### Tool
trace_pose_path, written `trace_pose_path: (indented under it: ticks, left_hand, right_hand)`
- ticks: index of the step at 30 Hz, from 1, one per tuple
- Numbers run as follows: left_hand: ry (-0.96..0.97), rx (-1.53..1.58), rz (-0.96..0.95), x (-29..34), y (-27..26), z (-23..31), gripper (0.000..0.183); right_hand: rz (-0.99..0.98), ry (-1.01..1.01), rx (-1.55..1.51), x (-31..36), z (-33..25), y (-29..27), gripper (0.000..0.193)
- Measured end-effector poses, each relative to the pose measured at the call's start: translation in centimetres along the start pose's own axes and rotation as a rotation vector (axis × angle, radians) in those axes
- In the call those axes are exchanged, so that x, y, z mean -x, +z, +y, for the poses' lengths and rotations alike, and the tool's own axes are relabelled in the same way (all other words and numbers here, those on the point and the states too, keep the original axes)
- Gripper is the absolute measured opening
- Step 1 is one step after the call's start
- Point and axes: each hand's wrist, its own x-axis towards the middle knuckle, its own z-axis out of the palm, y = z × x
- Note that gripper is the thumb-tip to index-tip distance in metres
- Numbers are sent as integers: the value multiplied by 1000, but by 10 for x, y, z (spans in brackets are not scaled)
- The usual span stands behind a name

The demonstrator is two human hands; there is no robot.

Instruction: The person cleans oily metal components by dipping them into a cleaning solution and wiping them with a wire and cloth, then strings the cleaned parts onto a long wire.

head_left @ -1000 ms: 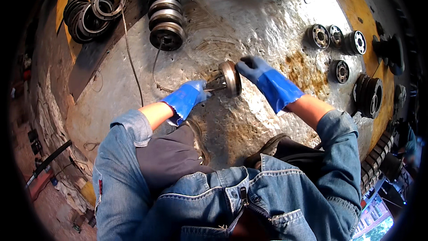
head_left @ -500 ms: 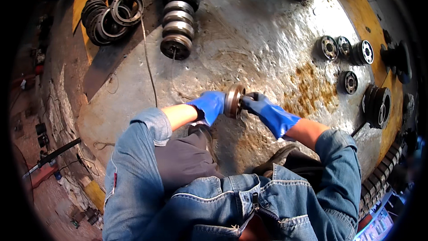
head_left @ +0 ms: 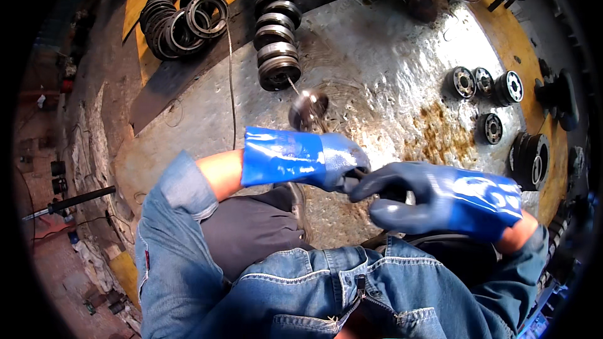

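Note:
Both my hands wear blue rubber gloves and meet in front of my waist. My left hand (head_left: 333,158) is closed, its fingertips pinched near the right fingers; what it grips is hidden. My right hand (head_left: 418,198) curves beside it, thumb and fingers apart, with a gap between them and nothing seen inside. Just beyond the left glove is a shiny metal ring part (head_left: 308,111), smeared by motion. A twisted wire (head_left: 293,85) runs to it from the near end of a long row of threaded metal parts (head_left: 277,66).
Dark metal rings (head_left: 207,16) are strung in curved rows at the far left, with a cord (head_left: 232,88) trailing from them. Several round slotted parts (head_left: 463,82) stand at the right, near a larger stacked ring part (head_left: 532,160). A worn metal plate (head_left: 377,69) lies underneath.
Both hands have left the metal ring part and drawn back toward my body. The ring part now sits farther forward, near the threaded row. The view has shifted slightly.

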Motion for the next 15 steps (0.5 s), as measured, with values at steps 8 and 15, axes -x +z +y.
trace_pose_path:
  ticks: [8,15]
  left_hand:
    - [-138,-240,-91,28,-44,55,42]
    - [-213,-21,28,-17,-74,43,35]
  right_hand:
    - [68,-120,-285,31,-32,-1,31]
    - [395,-260,-240,32,-1,-36,38]
